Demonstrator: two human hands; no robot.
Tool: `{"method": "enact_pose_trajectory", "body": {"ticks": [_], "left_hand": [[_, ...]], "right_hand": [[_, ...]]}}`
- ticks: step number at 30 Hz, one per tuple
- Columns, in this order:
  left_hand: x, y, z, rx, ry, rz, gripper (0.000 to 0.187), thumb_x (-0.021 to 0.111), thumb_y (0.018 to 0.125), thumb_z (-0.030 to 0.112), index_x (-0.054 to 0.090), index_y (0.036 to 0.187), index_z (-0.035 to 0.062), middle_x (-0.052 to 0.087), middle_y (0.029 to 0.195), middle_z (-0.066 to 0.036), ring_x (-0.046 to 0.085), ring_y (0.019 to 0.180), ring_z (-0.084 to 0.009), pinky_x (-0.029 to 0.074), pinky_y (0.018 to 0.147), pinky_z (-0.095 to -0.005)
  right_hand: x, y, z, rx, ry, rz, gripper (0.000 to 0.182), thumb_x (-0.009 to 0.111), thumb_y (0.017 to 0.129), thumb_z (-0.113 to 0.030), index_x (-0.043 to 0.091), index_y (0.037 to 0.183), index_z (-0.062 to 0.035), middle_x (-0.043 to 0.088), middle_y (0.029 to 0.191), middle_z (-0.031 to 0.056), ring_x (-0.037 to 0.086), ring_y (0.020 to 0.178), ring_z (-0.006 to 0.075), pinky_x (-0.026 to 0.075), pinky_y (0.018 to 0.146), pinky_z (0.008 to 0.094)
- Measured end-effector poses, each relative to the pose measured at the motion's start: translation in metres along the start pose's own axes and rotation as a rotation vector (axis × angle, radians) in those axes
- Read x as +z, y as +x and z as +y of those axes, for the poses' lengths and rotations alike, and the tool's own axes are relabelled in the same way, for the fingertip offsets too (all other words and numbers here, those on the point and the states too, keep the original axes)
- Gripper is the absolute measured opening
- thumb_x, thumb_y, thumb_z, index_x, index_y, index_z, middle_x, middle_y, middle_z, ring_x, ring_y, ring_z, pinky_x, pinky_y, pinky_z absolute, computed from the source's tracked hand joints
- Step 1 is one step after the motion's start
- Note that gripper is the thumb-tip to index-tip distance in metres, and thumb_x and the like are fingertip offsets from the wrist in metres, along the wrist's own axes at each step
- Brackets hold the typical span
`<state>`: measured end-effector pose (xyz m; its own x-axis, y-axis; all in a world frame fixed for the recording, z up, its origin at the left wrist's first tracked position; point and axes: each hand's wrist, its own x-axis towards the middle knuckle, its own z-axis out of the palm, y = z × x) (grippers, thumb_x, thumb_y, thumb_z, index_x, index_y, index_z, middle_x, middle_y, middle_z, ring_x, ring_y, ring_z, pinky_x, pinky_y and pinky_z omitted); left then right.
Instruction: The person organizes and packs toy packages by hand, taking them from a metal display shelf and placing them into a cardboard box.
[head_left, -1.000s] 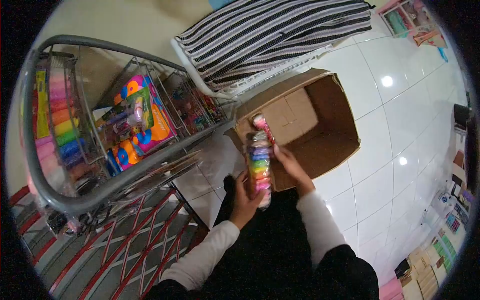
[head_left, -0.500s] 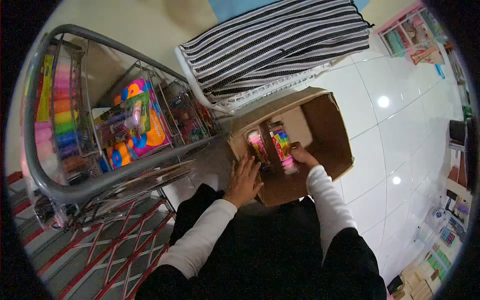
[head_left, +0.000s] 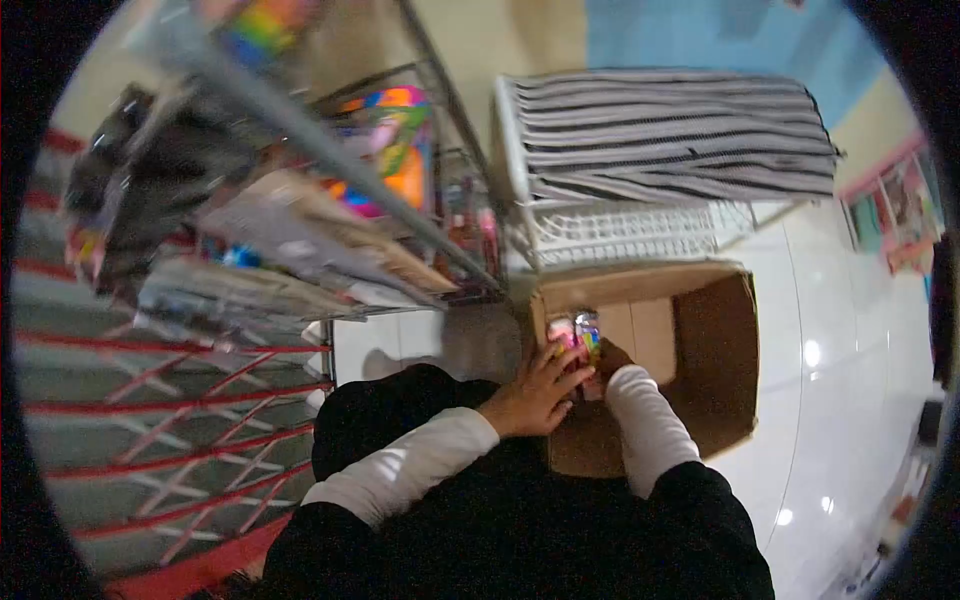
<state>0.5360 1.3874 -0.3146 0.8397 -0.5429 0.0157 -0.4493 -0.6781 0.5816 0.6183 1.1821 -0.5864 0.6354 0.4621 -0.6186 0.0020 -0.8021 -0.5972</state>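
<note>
An open cardboard box (head_left: pixel 715 365) stands in front of me, with two small colourful packs at its left side. My left hand (head_left: pixel 545 388) lies over the pink pack (head_left: pixel 562 330) with its fingers spread, reaching over the box's near left edge. Just right of it, my right hand (head_left: pixel 612 358) is closed at the side of the rainbow-coloured pack (head_left: pixel 588 335). The two packs are side by side, close together. My fingers hide their lower parts.
Behind the box is a white rack (head_left: pixel 620 230) under a striped cloth (head_left: pixel 670 135). A metal wire shelf (head_left: pixel 370 180) with packaged goods stands at the left, above a red folding gate (head_left: pixel 180 400). White floor tiles (head_left: pixel 790 400) lie at the right.
The view has turned, so the box appears lower and further right. The rainbow-coloured pack has moved left, up beside the pink one, with my right hand. My left hand has come over the pink pack.
</note>
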Motion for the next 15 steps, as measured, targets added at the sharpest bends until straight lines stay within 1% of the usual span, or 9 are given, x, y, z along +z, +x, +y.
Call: {"method": "enact_pose_trajectory", "body": {"ticks": [3,4,7,11,13,14,15], "left_hand": [[-0.009,-0.004,0.008,-0.019,0.088,0.014,0.065,0.063,0.073,0.017,0.036,0.132,0.0128,0.029,0.134,-0.018,0.019,0.130,-0.0418,0.018,0.107,-0.0537],[-0.006,-0.005,0.006,0.000,0.005,0.067,0.065,0.064,0.072,0.017,0.038,0.131,0.0133,0.030,0.134,-0.017,0.020,0.130,-0.0404,0.018,0.106,-0.0544],[-0.005,-0.013,0.008,-0.016,0.069,0.102,0.065,0.065,0.071,0.017,0.040,0.131,0.0140,0.030,0.134,-0.016,0.020,0.130,-0.0391,0.017,0.105,-0.0560],[0.002,-0.016,0.006,-0.016,0.068,0.146,0.062,0.062,0.070,0.014,0.043,0.129,0.0149,0.032,0.133,-0.016,0.020,0.130,-0.0380,0.015,0.105,-0.0584],[-0.002,-0.016,0.010,-0.036,0.076,0.130,0.059,0.063,0.071,0.016,0.045,0.127,0.0108,0.033,0.134,-0.015,0.020,0.131,-0.0366,0.015,0.106,-0.0558],[-0.005,-0.016,0.012,-0.044,0.078,0.118,0.057,0.064,0.071,0.017,0.046,0.125,0.0088,0.033,0.134,-0.015,0.020,0.131,-0.0358,0.015,0.106,-0.0545],[-0.003,-0.015,0.009,-0.049,0.087,0.128,0.059,0.063,0.071,0.017,0.046,0.126,0.0108,0.032,0.134,-0.014,0.019,0.131,-0.0359,0.014,0.106,-0.0558]], "right_hand": [[-0.017,0.004,-0.006,-0.065,-0.115,-0.129,0.044,0.059,0.076,-0.032,0.054,0.111,-0.0063,0.062,0.095,0.0173,0.061,0.085,0.0280,0.050,0.074,0.0395],[-0.025,0.003,-0.011,-0.079,-0.166,-0.158,0.044,0.059,0.075,-0.033,0.055,0.110,-0.0062,0.062,0.096,0.0176,0.061,0.086,0.0284,0.050,0.074,0.0396],[-0.046,-0.007,-0.030,-0.135,-0.323,-0.231,0.046,0.059,0.074,-0.037,0.058,0.107,-0.0059,0.062,0.098,0.0184,0.062,0.088,0.0298,0.049,0.076,0.0399],[-0.071,-0.030,-0.062,-0.244,-0.522,-0.312,0.049,0.058,0.073,-0.043,0.061,0.104,-0.0055,0.063,0.101,0.0195,0.062,0.090,0.0315,0.049,0.078,0.0402],[-0.090,-0.058,-0.098,-0.324,-0.592,-0.330,0.050,0.058,0.072,-0.046,0.062,0.102,-0.0053,0.063,0.102,0.0201,0.062,0.091,0.0324,0.048,0.079,0.0404],[-0.108,-0.093,-0.135,-0.375,-0.606,-0.318,0.039,0.057,0.078,-0.033,0.060,0.103,-0.0026,0.062,0.100,0.0203,0.061,0.084,0.0326,0.047,0.077,0.0392],[-0.111,-0.097,-0.140,-0.372,-0.600,-0.318,0.040,0.057,0.078,-0.033,0.060,0.103,-0.0026,0.062,0.100,0.0204,0.061,0.084,0.0329,0.047,0.077,0.0395]]}}
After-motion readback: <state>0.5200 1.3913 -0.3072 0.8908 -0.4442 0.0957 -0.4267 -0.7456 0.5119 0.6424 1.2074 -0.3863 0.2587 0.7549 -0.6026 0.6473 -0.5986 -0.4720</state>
